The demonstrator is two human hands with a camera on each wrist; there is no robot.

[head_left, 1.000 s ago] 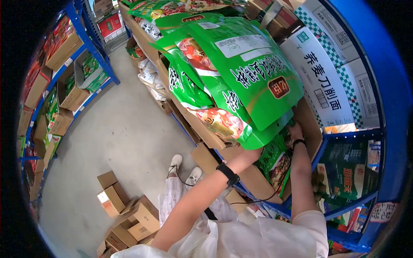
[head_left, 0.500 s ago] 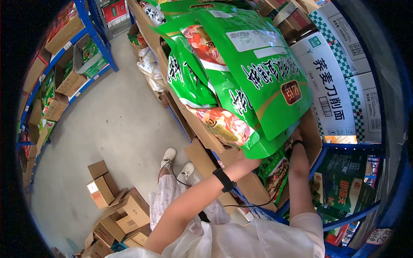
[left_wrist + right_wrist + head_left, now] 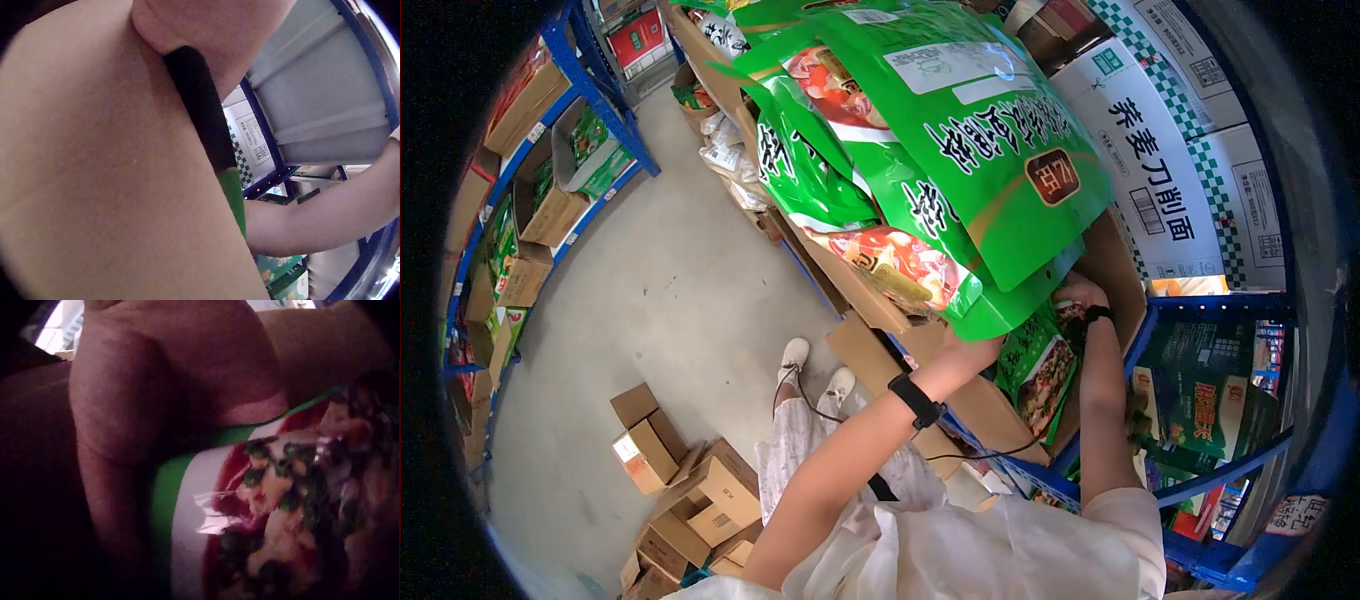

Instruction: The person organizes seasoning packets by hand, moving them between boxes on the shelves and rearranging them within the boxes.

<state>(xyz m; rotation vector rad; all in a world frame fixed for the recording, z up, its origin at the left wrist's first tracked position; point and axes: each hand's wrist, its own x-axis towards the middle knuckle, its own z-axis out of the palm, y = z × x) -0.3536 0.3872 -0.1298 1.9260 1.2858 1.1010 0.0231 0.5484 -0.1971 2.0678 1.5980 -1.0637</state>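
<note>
We're prob sorting stock; R hand touches a bag in the box, L hand under big bags, can't tell either grip; next likely needs big bags held clear

My right hand sits further back toward me than half second ago, gap between its black wristband and big green food pouch now wider; back of hand, then mostly hidden, shows, angled further left at wrist. My head's view turns too: pouch and buckwheat noodle carton appear higher, further left; blue rack across aisle lower, further left; open cardboard carton on floor slightly lower, further right.
</note>
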